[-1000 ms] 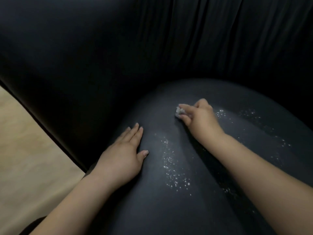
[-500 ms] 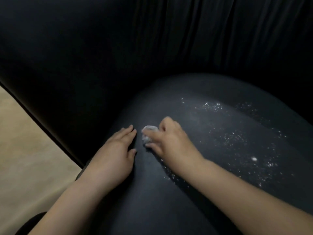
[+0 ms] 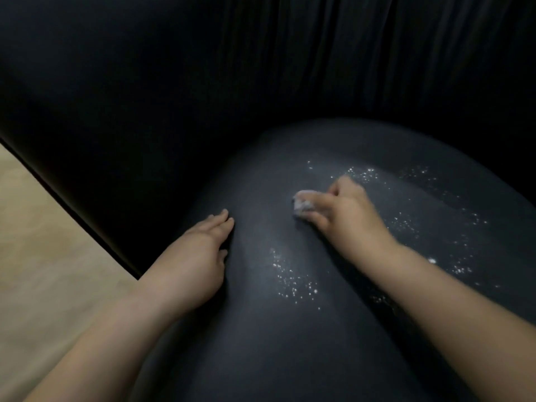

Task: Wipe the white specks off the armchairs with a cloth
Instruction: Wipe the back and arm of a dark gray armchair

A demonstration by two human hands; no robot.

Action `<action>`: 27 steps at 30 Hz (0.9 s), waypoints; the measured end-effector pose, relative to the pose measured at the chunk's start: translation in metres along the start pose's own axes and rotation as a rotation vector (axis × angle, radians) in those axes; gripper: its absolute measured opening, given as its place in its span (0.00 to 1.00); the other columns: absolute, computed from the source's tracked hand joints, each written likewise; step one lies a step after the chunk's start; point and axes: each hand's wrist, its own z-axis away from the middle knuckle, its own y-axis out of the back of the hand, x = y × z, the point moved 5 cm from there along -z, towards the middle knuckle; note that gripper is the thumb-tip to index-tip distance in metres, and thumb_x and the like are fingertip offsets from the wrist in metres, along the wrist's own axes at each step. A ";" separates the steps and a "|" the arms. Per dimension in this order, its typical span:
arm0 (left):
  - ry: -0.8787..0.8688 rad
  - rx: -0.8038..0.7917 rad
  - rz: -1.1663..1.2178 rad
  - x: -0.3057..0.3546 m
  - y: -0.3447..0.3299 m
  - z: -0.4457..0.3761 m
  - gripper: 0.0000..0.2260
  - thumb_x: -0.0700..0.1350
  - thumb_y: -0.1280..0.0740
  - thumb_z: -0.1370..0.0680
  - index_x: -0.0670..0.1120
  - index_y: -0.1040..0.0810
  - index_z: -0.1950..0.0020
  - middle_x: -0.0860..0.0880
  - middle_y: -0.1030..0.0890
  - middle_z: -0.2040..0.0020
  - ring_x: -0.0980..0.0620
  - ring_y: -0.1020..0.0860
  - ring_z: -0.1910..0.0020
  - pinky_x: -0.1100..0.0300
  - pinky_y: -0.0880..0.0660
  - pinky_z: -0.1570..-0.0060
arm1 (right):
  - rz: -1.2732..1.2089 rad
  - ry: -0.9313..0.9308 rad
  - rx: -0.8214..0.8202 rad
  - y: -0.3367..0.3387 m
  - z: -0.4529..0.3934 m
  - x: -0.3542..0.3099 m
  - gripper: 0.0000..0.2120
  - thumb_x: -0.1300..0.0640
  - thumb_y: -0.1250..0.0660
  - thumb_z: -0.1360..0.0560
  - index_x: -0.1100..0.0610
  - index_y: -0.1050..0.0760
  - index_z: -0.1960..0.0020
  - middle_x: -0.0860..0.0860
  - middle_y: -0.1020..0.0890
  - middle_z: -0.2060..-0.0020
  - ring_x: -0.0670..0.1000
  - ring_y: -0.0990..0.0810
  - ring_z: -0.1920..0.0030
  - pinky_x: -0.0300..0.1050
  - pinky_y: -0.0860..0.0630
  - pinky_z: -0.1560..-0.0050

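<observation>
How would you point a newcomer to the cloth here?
Start at the dark seat cushion of the armchair. The right hand rests on its middle, and the cloth is the small crumpled white wad at its fingertips, solid and bunched, unlike the scattered white specks.

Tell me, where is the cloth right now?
In the head view, the cloth sits right of centre on the dark seat cushion, bunched in the right hand, with white specks nearby.

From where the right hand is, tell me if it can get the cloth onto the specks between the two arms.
Probably yes: the specks lie bare on the seat cushion, just nearer than the right hand gripping the cloth.
</observation>
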 end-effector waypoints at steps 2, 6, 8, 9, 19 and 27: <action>0.003 0.006 0.011 -0.001 0.000 0.001 0.26 0.40 0.40 0.19 0.50 0.43 0.22 0.57 0.47 0.22 0.59 0.49 0.24 0.75 0.60 0.36 | 0.045 -0.051 0.042 0.007 -0.004 0.007 0.10 0.48 0.29 0.27 0.44 0.19 0.46 0.53 0.28 0.51 0.57 0.27 0.44 0.47 0.28 0.42; 0.007 0.014 0.011 0.002 0.000 0.003 0.27 0.40 0.40 0.20 0.50 0.43 0.22 0.56 0.47 0.22 0.58 0.49 0.24 0.72 0.58 0.33 | 0.003 0.213 -0.015 -0.026 0.047 -0.072 0.09 0.46 0.35 0.28 0.42 0.24 0.48 0.50 0.32 0.57 0.55 0.28 0.58 0.47 0.26 0.60; 0.014 0.002 0.030 0.005 0.001 0.004 0.26 0.40 0.40 0.20 0.51 0.42 0.23 0.57 0.46 0.22 0.58 0.49 0.24 0.72 0.58 0.33 | 0.035 0.234 -0.111 -0.029 0.058 -0.073 0.13 0.44 0.37 0.28 0.42 0.23 0.45 0.50 0.34 0.57 0.54 0.30 0.58 0.46 0.28 0.62; 0.013 0.001 0.046 0.005 0.002 0.005 0.26 0.40 0.40 0.20 0.51 0.41 0.23 0.57 0.46 0.22 0.58 0.49 0.24 0.73 0.58 0.34 | 0.059 0.205 -0.074 -0.021 0.051 -0.059 0.14 0.43 0.36 0.27 0.44 0.22 0.43 0.51 0.32 0.56 0.55 0.29 0.57 0.48 0.27 0.59; -0.026 0.026 0.036 0.011 -0.006 0.021 0.26 0.40 0.38 0.21 0.51 0.39 0.24 0.56 0.44 0.22 0.56 0.48 0.23 0.71 0.58 0.32 | -0.049 0.228 -0.082 -0.027 0.082 -0.085 0.12 0.51 0.29 0.31 0.43 0.23 0.48 0.52 0.29 0.59 0.57 0.27 0.60 0.49 0.25 0.64; -0.041 0.017 0.044 0.016 -0.003 0.025 0.25 0.41 0.38 0.20 0.52 0.39 0.24 0.58 0.44 0.23 0.58 0.47 0.24 0.71 0.57 0.32 | 0.054 0.077 0.028 0.004 0.064 -0.044 0.13 0.51 0.30 0.26 0.47 0.20 0.42 0.53 0.32 0.57 0.56 0.30 0.55 0.51 0.26 0.54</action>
